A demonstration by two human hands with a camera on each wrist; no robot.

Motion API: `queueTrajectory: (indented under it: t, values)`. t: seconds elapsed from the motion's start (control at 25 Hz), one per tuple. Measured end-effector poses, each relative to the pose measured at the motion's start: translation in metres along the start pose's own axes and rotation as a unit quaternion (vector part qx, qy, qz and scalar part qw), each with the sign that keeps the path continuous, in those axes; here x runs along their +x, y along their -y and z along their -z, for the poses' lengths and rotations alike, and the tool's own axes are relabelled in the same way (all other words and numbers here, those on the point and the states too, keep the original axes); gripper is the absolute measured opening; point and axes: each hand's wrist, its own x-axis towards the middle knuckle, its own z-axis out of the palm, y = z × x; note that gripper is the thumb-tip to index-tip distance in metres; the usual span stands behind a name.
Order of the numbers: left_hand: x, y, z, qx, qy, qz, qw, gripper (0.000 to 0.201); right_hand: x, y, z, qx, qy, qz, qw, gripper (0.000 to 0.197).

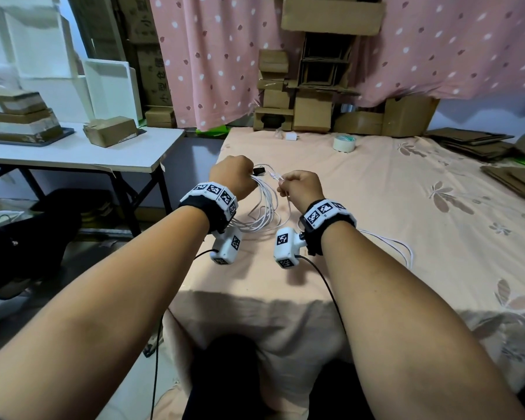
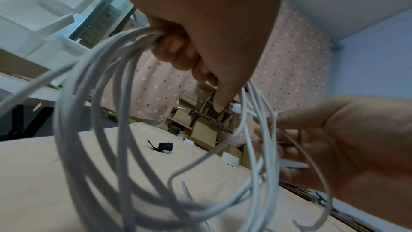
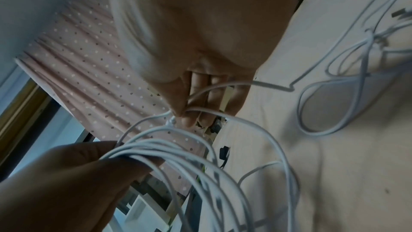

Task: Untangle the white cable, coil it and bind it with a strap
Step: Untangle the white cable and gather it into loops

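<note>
My left hand [image 1: 235,175] grips the top of a bundle of white cable [image 1: 262,207] loops, which hang down to the peach bedsheet [image 1: 376,225]. In the left wrist view the loops [image 2: 93,130] fan out below my curled fingers [image 2: 178,55]. My right hand [image 1: 300,186] pinches a strand of the same cable near its plug end [image 1: 275,176]; the right wrist view shows thumb and fingers [image 3: 189,112] closed on that strand. A small black strap [image 2: 163,146] lies on the sheet just beyond the hands. More white cable [image 3: 347,84] lies tangled on the bed at my right.
A roll of tape [image 1: 344,143] and a white charger [image 1: 291,137] sit at the bed's far side. Cardboard boxes [image 1: 309,113] are stacked against the pink curtain. A white table [image 1: 82,153] with boxes stands to the left. Flattened cardboard [image 1: 497,159] lies at the right.
</note>
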Motion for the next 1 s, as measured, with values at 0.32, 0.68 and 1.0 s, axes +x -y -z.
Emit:
queueTrajectory:
  t: [0.32, 0.68, 1.0]
  values:
    - [0.001, 0.003, -0.008, 0.011, -0.077, -0.158, 0.984, 0.053, -0.006, 0.011, 0.000, 0.038, 0.069, -0.027, 0.997, 0.018]
    - [0.001, -0.003, 0.003, -0.003, -0.047, -0.152, 0.987, 0.016, -0.008, 0.013, 0.002, 0.060, 0.032, -0.014, 0.998, 0.016]
    - [0.009, 0.025, 0.006, -0.122, -0.064, -0.007, 0.991, 0.031, -0.002, -0.023, 0.025, 0.004, -0.115, -0.041, 0.993, 0.010]
